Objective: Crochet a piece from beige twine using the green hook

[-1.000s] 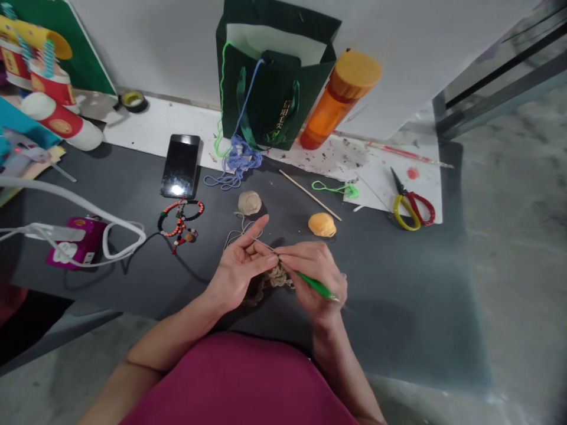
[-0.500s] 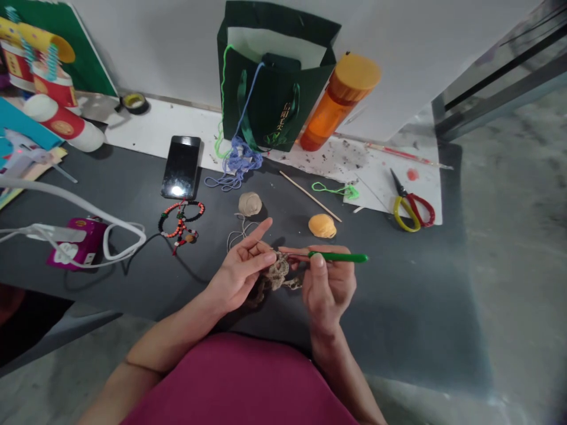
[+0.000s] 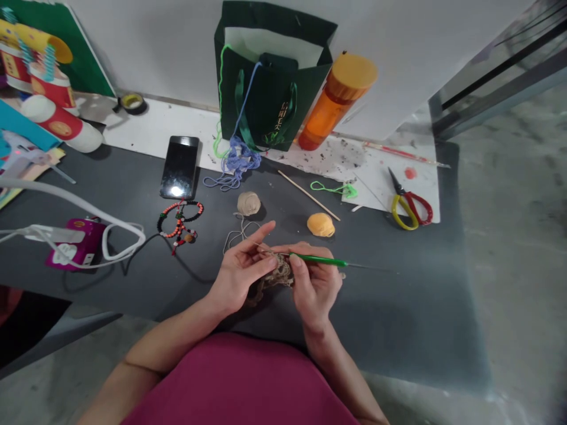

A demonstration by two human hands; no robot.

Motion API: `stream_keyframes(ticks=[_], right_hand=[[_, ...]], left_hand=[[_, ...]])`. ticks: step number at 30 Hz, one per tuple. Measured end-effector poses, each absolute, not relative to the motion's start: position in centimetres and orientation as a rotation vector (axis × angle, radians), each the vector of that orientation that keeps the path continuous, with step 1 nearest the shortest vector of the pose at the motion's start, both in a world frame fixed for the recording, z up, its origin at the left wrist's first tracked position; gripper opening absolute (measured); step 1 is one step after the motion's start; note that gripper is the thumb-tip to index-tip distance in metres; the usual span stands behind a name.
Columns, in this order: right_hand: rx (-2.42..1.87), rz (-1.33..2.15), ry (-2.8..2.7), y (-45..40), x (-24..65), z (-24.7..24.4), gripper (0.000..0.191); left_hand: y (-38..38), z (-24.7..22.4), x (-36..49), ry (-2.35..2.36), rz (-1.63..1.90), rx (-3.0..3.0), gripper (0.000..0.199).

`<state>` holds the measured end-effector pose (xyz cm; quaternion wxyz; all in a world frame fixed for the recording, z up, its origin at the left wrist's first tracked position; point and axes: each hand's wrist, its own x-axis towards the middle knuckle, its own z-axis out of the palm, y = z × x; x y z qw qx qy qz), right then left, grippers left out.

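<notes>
My left hand (image 3: 241,268) pinches a beige crochet piece (image 3: 280,273) between thumb and fingers, its index finger stretched out with yarn near it. My right hand (image 3: 316,283) is closed round a green-handled crochet hook (image 3: 321,260), whose left end reaches the work at my left fingertips. The hook's tip is too small to make out among the stitches. Just beyond my left hand lies a ball of beige yarn (image 3: 248,203), with a loose strand (image 3: 237,233) trailing toward that hand. A small yellow-orange ball (image 3: 321,225) sits beyond my right hand.
Behind stand a dark green paper bag (image 3: 266,106) and an orange bottle (image 3: 332,109). Blue yarn (image 3: 239,159), a wooden stick (image 3: 308,195) and scissors (image 3: 410,203) lie farther back. Left are a phone (image 3: 180,167), a beaded bracelet (image 3: 179,221) and a purple box (image 3: 76,243) with white cables.
My right hand has moved left with the crochet hook, closer to my left hand. The hook's handle now reaches less far right. My left hand stays nearly in place.
</notes>
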<state>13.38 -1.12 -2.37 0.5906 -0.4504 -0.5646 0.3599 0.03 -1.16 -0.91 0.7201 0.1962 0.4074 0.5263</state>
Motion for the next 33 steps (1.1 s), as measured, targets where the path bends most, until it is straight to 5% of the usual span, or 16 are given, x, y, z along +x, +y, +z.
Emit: stream_keyframes(ticks=[7, 14, 33], right_hand=[[-1.040, 0.334, -1.526, -1.0, 13.5, -2.7, 0.027], [-1.215, 0.703, -1.107, -1.7, 12.9, -3.0, 0.005], [-1.065, 1.167, -0.838, -0.7, 13.3, -2.7, 0.013]], left_hand=[[-1.5, -1.0, 0.6, 0.881, 1.156, 0.376, 0.066], [-1.2, -0.5, 0.4, 0.778, 1.074, 0.219, 0.063], [-0.9, -1.0, -0.1, 0.693, 1.014, 0.274, 0.039]])
